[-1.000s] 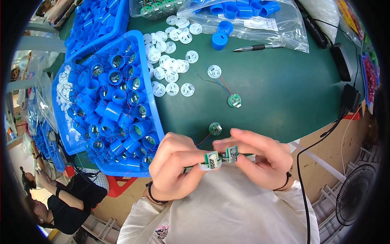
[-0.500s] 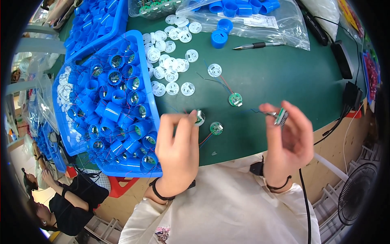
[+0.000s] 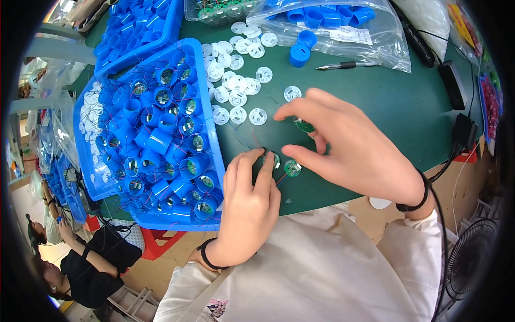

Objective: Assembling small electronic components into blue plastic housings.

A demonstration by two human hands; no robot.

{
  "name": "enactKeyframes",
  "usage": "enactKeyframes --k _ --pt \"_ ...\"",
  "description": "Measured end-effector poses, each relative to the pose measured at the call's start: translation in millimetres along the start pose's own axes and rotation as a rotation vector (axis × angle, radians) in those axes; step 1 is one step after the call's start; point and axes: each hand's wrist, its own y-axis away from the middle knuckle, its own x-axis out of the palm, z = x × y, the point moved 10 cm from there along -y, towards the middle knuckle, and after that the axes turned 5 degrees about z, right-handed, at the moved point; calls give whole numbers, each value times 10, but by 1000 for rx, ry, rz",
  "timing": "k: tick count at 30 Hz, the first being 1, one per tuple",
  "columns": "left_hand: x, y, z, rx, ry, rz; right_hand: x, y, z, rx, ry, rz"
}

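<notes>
My left hand [image 3: 251, 193] presses its fingertips onto a small round circuit board [image 3: 275, 160] lying on the green table; part of the board is under the fingers. Beside it lies another round green circuit board [image 3: 292, 168] with red and blue wires. My right hand [image 3: 357, 145] reaches in over the table, thumb and index finger spread wide apart. Under its curled fingers a green circuit board [image 3: 304, 126] shows in part; whether they touch it I cannot tell. Just beyond is a translucent white disc [image 3: 292, 93].
A blue tray [image 3: 217, 134] of blue cups with wired boards stands left, another blue tray [image 3: 174, 27] behind it. White discs [image 3: 237, 83] are scattered beside it. Farther back are a pen [image 3: 346, 65], two blue cups [image 3: 300, 55] and a plastic bag [image 3: 394, 45]. Black adapters [image 3: 464, 129] sit right.
My right hand has moved left and forward over the boards, its fingers spreading apart. My left hand has lowered its board to the table. The view has shifted slightly.
</notes>
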Motion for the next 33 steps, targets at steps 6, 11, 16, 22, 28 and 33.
enactKeyframes --k 6,11,16,22,28,33 --pt "-54 30 0 8 43 -9 388 -371 -39 -75 415 92" --pt "-166 13 38 6 115 -96 507 -469 -91 -124 445 94" --pt "-302 8 173 -47 223 -239 327 -296 68 -36 303 109" --pt "-389 -25 -62 210 286 -235 282 85 256 -8 -107 172" --pt "-540 41 -108 256 416 -308 193 335 300 75 -458 230" --pt "-531 54 -58 266 652 -229 216 494 173 187 -840 146"
